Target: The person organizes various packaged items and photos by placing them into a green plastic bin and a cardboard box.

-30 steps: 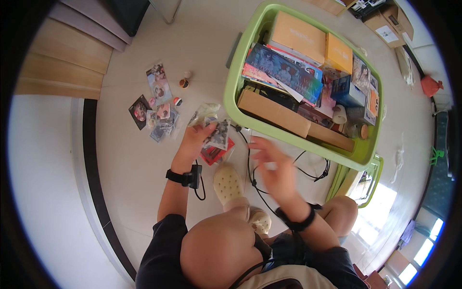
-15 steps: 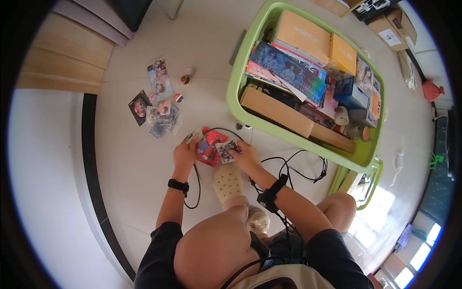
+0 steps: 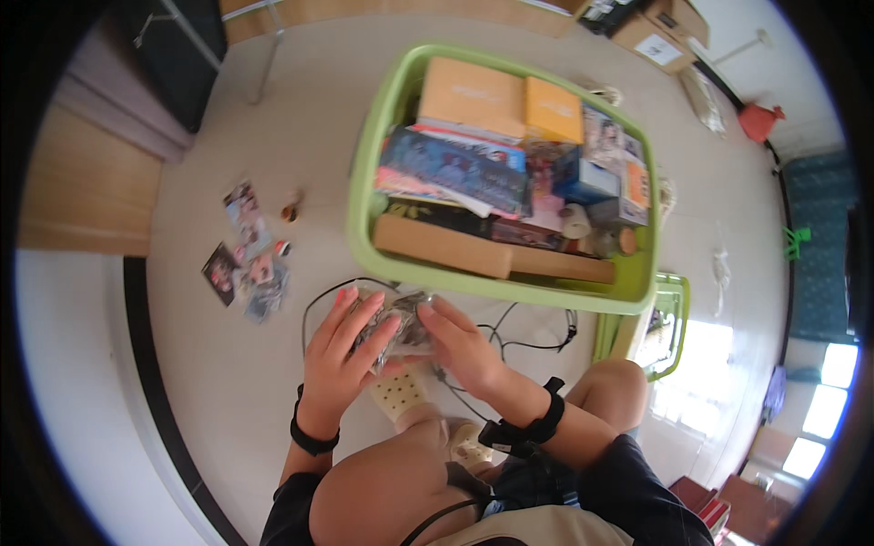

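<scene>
Between my two hands is a shiny clear plastic packet point(image 3: 404, 329) with grey and dark printed contents, too blurred to name. My left hand point(image 3: 339, 362) lies over the packet's left side with its fingers bent onto it. At the right end, my right hand point(image 3: 466, 357) grips the packet with its fingers together. Left of my hands, a loose group of picture cards point(image 3: 259, 278) and small packets lies on the floor. A small round red and white thing point(image 3: 283, 247) and a small brown thing point(image 3: 290, 211) are close to them.
A large green tub point(image 3: 362, 196) stands just beyond my hands, filled with boxes, printed sheets and a long cardboard piece point(image 3: 442, 244). Black cable point(image 3: 537, 345) winds over the floor near my shoes point(image 3: 399, 393). A green lid point(image 3: 672, 318) leans at the right.
My hands have come together and turned over around the packet; before, they were apart, each holding a small piece. The red package between them no longer shows. The view has shifted.
</scene>
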{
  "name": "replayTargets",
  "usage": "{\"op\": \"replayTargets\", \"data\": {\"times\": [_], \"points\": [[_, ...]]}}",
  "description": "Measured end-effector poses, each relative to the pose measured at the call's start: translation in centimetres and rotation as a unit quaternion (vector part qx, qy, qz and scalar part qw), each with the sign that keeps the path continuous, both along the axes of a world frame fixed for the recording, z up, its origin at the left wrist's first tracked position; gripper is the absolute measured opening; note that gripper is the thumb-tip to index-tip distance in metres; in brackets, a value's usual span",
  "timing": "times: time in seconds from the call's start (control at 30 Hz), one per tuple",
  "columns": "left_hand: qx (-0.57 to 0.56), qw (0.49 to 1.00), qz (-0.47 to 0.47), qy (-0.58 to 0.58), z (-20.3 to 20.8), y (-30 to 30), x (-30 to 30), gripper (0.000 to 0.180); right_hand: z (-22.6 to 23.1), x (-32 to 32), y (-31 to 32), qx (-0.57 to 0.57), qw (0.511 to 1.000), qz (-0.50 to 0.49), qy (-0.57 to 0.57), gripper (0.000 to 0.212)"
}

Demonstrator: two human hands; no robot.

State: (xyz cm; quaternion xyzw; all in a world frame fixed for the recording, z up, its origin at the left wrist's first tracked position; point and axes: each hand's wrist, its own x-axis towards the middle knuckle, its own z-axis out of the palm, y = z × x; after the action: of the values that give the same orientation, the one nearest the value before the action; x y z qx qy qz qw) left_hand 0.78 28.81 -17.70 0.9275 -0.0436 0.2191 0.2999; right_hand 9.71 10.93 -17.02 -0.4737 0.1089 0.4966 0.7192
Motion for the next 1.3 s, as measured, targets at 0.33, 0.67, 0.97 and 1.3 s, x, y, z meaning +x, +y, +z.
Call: {"op": "replayTargets", "data": {"times": [0.33, 0.67, 0.97, 1.3], "points": [[-0.424, 0.905, 0.011, -0.008, 2.0, -4.4, 2.7, 0.053, 1.7, 2.0, -3.4, 0.041, 0.968, 0.060, -0.241, 0.049], [-0.581, 0.794, 0.033, 0.174, 1.1, -3.6, 2.7, 0.018, 5.4, 2.2, -4.3, -0.174, 0.915, 0.115, -0.345, 0.045], [-0.541, 0.818, 0.067, 0.184, -0.2, -2.5, 2.4, 0.020, 5.5, 9.9, -10.3, -0.179, 0.933, -0.246, -0.193, 0.038], [-0.515, 0.832, 0.070, 0.193, -1.6, -2.8, 1.9, 0.019, 1.9, 19.8, -14.9, -0.425, 0.858, 0.019, -0.286, 0.053]]}}
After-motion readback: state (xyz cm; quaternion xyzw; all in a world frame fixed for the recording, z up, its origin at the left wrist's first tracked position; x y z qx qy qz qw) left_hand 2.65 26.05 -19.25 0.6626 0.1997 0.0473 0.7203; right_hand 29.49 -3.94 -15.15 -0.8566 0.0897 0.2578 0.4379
